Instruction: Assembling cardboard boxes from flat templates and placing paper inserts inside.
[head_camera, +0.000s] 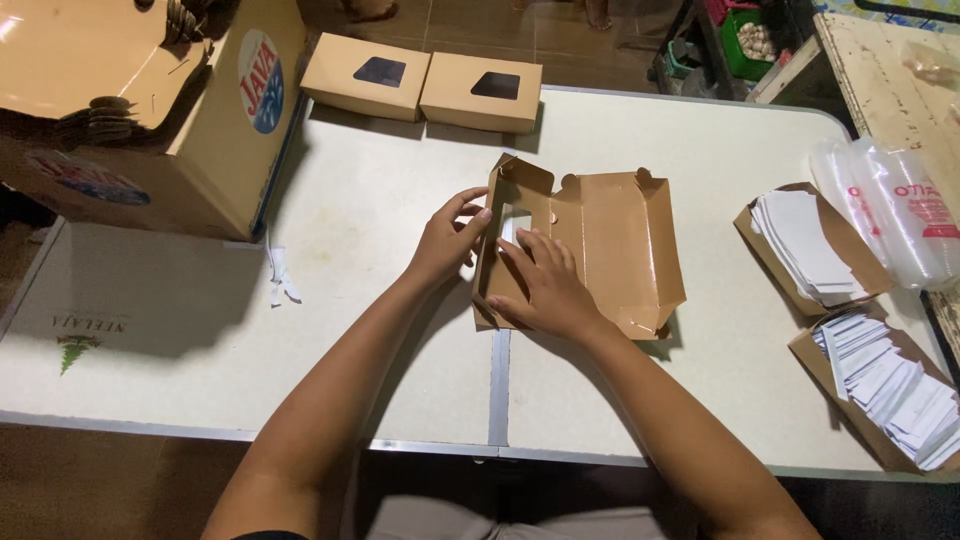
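Currently, unfolded brown carton (610, 245) flat on tabletop (350, 330) — right hand (545, 285) pressing windowed panel, grip open; left hand (450, 240) pinching panel's left edge — grip narrow.

A person's hands work an unfolded brown cardboard box (585, 250) on a pale desk (380, 330). The left hand (447, 240) grips the raised left wall from outside; the right hand (545, 285) presses flat on the panel with the window cutout. Two finished window boxes (425, 82) sit at the far edge, a large carton (215, 140) stands left, and trays of white paper slips (850, 300) lie right.
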